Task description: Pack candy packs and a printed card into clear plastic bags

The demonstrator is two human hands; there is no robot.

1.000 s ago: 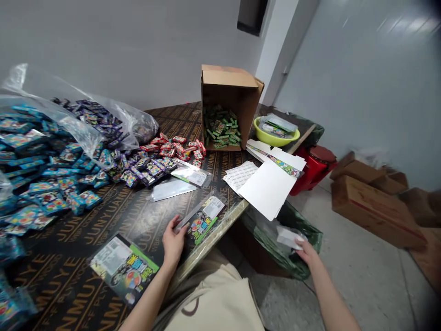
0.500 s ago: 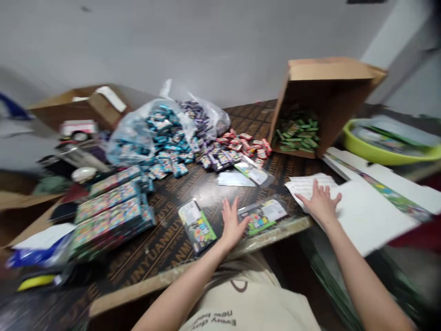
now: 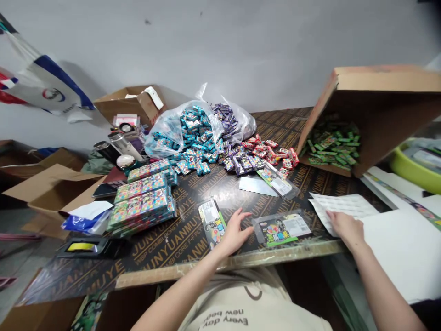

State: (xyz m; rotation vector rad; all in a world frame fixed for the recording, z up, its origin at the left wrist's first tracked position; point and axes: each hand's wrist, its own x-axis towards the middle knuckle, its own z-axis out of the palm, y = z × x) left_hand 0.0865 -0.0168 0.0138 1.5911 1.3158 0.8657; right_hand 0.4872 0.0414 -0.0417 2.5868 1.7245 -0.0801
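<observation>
My left hand (image 3: pixel 235 233) hovers at or just over the dark table (image 3: pixel 186 202), its fingers spread and holding nothing. Left of it lies a printed plastic packet (image 3: pixel 212 222) with a green edge; to its right is a similar clear packet (image 3: pixel 280 228). My right hand (image 3: pixel 347 228) has closed on the left edge of a white printed sheet (image 3: pixel 344 204), thumb and fingers pinching it. A third packet (image 3: pixel 275 180) lies farther back, partly over a plain silvery strip (image 3: pixel 257 185).
Stacked printed packs (image 3: pixel 143 197) stand left, near a tape dispenser (image 3: pixel 86 248). Behind are bags of blue (image 3: pixel 195 126) and purple (image 3: pixel 225 117) wrapped pieces, with red ones (image 3: pixel 272 151) beside. A tipped carton (image 3: pixel 389 110) holds green ones. White card (image 3: pixel 406 248) covers the right side.
My right hand has gone from spread over the white sheet to pinching its left edge. My left hand stays open near the packets. The view has swung left.
</observation>
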